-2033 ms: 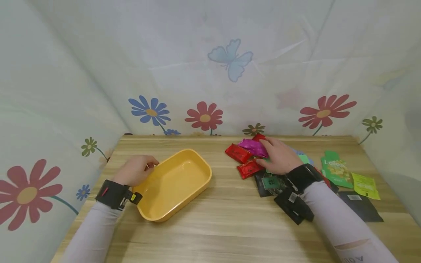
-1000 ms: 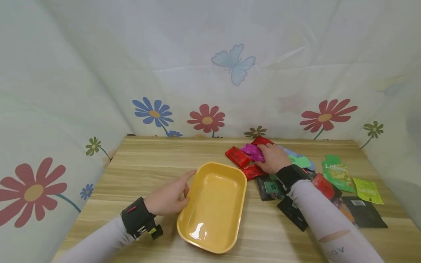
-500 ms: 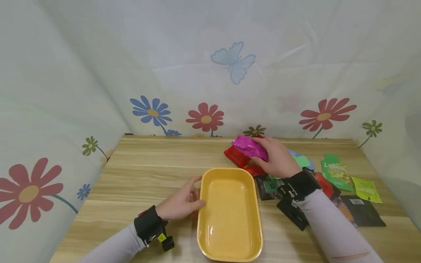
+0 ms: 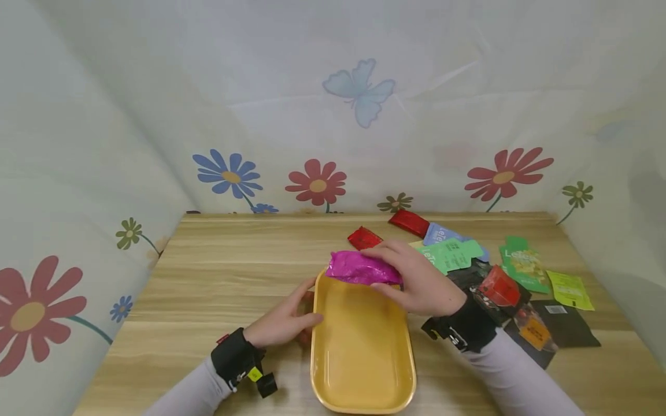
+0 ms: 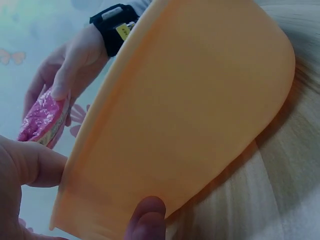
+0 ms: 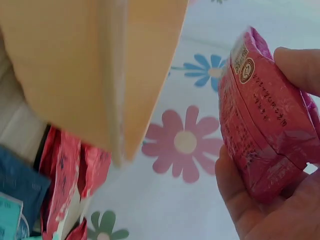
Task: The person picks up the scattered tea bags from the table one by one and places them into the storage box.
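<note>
A shiny magenta snack packet (image 4: 361, 268) is gripped between the thumb and fingers of my right hand (image 4: 413, 277), above the far end of a yellow plastic tray (image 4: 364, 346). Printed lettering and a round logo show on the pink packet (image 6: 265, 120) in the right wrist view. My left hand (image 4: 281, 320) holds the tray by its left side. Its thumb (image 5: 42, 165) lies at the rim and a fingertip (image 5: 150, 215) is against the outer wall in the left wrist view. The tray's visible floor is bare.
Red packets (image 4: 409, 222) lie behind the tray. To the right are a blue pouch (image 4: 439, 234), green pouches (image 4: 450, 254), a black pouch with a red patch (image 4: 499, 289), a yellow-green sachet (image 4: 569, 290) and a dark pouch (image 4: 567, 323). A flowered cloth wall (image 4: 281, 133) borders the wooden table.
My left hand has brought the tray rightward and turned it lengthwise toward me. My right hand has lifted the magenta packet off the red ones and carried it left over the tray's far end.
</note>
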A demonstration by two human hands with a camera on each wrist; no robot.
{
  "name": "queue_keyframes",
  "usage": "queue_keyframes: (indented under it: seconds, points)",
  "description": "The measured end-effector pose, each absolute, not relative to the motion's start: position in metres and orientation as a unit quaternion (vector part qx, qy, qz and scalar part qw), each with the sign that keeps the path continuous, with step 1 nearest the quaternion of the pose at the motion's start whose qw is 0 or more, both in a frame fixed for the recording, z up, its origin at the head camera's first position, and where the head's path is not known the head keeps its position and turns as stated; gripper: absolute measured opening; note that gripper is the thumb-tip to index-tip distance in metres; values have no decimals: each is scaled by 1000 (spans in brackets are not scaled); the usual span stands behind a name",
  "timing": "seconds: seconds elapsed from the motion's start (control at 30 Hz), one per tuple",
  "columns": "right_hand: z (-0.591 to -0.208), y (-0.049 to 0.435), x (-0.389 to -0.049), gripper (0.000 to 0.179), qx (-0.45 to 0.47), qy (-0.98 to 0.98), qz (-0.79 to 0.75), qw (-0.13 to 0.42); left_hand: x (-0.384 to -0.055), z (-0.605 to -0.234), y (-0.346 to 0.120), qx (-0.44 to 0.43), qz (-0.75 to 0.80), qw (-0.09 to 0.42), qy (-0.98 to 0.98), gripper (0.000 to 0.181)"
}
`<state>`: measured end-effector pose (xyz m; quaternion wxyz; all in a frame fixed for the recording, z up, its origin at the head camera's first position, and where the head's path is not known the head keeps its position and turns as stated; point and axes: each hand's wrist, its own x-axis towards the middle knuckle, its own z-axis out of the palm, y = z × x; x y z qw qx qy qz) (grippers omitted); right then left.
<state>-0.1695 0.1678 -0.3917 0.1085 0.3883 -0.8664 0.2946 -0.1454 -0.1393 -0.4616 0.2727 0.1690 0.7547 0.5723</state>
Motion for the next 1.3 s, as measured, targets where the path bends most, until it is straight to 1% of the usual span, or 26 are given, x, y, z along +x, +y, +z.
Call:
queue_keyframes:
  seconds: [0.13,0.23,0.33,0.43,0.47,0.5,0.67,0.87,1.0,1.13,1.3]
  points:
    - [-392,158,-163,56,408,-855,306,96,-143,-464,-142,164,579,272,751,79]
    - [-393,157,-159,59,417,-846,321,85,-143,-464,-142,170,579,267,752,78]
    - [-393,160,-157,77,418,-849,316,66,-143,-464,-141,174,579,264,752,77]
    - [-393,170,-159,95,391,-869,298,53,-144,-465,-141,172,584,266,747,76]
    - [-393,175,-161,100,378,-878,290,53,-144,-465,-140,170,588,269,744,76]
    - [-393,182,-164,102,363,-886,284,54,-144,-465,-140,168,590,271,742,75]
    - [-397,219,-185,101,312,-913,257,57,-145,-466,-139,162,593,280,738,75]
    - [-414,258,-210,101,268,-944,193,15,-145,-467,-139,166,590,276,741,75]
    - [-427,280,-221,102,251,-957,144,0,-145,-465,-140,160,588,279,742,75]
    - [-434,296,-228,103,248,-961,119,-13,-145,-464,-140,154,585,282,745,74]
    - [-438,304,-232,101,235,-966,102,-32,-145,-464,-140,154,589,283,741,73]
